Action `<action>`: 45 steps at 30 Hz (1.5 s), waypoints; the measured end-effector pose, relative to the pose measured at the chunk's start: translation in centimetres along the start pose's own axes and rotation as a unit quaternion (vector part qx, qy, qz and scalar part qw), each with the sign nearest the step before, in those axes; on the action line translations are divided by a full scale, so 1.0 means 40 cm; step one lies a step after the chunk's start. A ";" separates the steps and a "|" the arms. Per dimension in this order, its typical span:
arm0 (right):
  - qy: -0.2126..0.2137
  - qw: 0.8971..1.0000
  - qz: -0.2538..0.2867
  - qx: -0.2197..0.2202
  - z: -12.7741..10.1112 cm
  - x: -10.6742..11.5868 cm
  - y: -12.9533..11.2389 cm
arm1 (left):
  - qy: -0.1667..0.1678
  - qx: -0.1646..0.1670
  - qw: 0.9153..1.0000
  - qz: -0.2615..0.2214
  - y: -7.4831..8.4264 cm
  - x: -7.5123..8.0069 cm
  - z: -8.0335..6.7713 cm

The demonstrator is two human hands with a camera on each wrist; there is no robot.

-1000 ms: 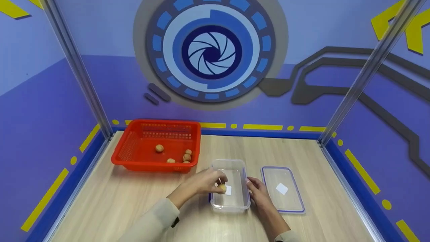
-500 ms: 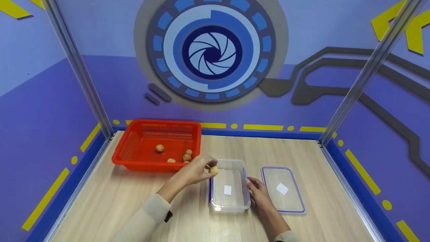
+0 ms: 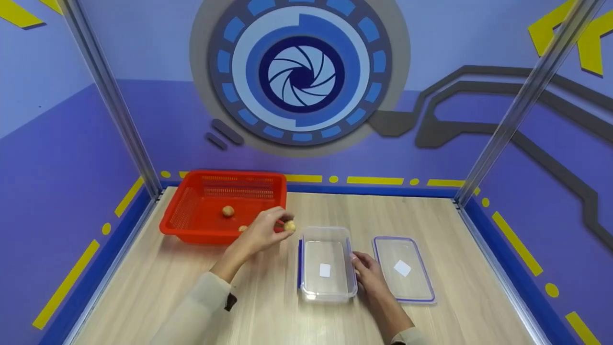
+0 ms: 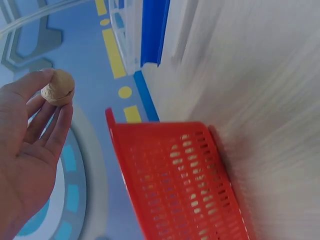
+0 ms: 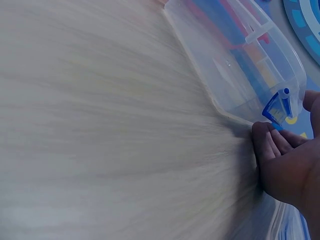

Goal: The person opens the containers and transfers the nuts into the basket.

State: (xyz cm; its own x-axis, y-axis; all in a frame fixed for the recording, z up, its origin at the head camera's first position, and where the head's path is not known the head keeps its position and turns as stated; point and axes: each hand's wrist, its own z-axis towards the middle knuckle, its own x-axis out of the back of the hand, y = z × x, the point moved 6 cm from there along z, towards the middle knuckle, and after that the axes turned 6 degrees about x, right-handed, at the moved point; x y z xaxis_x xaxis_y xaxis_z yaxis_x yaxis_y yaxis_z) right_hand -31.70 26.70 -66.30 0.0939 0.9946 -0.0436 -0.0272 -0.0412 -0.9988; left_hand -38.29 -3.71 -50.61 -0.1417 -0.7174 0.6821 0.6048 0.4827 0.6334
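Note:
My left hand (image 3: 262,229) pinches a walnut (image 3: 289,225) between thumb and fingertips, above the right front corner of the red basket (image 3: 206,236). Its seam shows in the left wrist view, where the walnut (image 4: 59,87) is clear of the basket wall. A clear plastic container (image 3: 325,287) with a white label inside its bottom stands upright on the table, lid off. At its right side, my right hand (image 3: 371,277) grips the wall, thumb by the rim and fingers against the outside near a blue clip (image 5: 278,106).
Inside the basket lie loose walnuts, one walnut (image 3: 228,211) near the middle; my left hand covers the right part. The container's lid (image 3: 415,282), blue-edged, lies flat on the table to the right. Patterned walls and metal posts enclose the table.
My left hand has moved up and left, from over the container to the basket's right edge, still holding the walnut. The right hand and the container have stayed in place.

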 end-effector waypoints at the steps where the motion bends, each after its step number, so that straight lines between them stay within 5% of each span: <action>1: 0.001 1.000 -0.003 0.002 0.000 0.000 0.000 | 0.006 0.008 1.000 0.000 -0.006 0.007 0.001; 13: 0.002 1.000 -0.001 0.000 0.005 -0.002 0.003 | 0.073 0.107 0.991 -0.022 -0.121 0.051 -0.007; 24: 0.002 1.000 0.001 -0.008 0.003 -0.005 0.002 | 0.072 0.148 0.986 0.005 -0.209 0.036 -0.019; 45: 0.010 1.000 -0.009 -0.018 -0.005 -0.002 0.000 | 0.054 0.171 0.984 0.015 -0.228 0.016 -0.014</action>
State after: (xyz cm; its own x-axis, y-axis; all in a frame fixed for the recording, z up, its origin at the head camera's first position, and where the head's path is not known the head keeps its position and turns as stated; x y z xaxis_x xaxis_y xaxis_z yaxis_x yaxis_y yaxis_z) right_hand -31.51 26.62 -66.29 0.1142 0.9931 -0.0247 0.0103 -0.0260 -0.9996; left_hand -43.45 -8.86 -56.16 -0.0329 -0.7401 0.6716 0.3068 0.6321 0.7116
